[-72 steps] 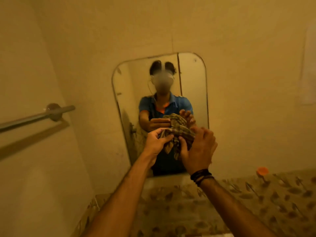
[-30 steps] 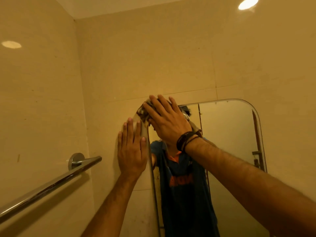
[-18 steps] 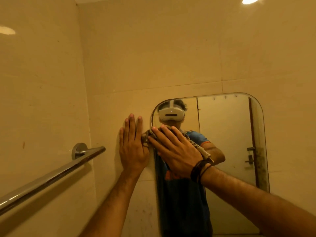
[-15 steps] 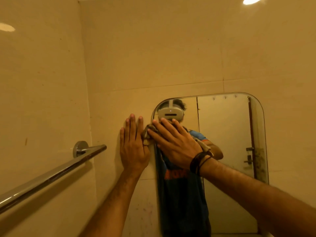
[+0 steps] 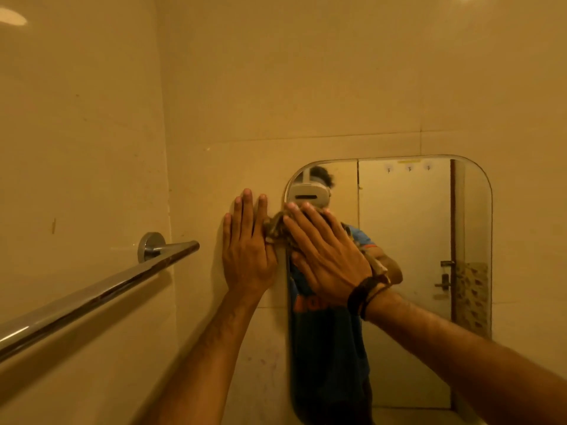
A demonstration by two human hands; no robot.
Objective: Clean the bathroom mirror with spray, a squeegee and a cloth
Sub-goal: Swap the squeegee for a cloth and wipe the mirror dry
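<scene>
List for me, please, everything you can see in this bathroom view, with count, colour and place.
mirror: one, rounded corners, on the far wall, right of centre; it reflects the person and a door.
cloth: one, brownish checked, bunched at the mirror's upper left edge, under the right hand.
towel bar: one, shiny chrome, on the left wall, running toward the camera.
wall tiles: beige, on the left and far walls.
ceiling light reflection: one, pale, top left on the left wall.
wristbands: dark, on the right wrist.
left hand: flat on the wall just left of the mirror, fingers straight.
right hand: fingers spread, pressing the cloth against the mirror.
</scene>
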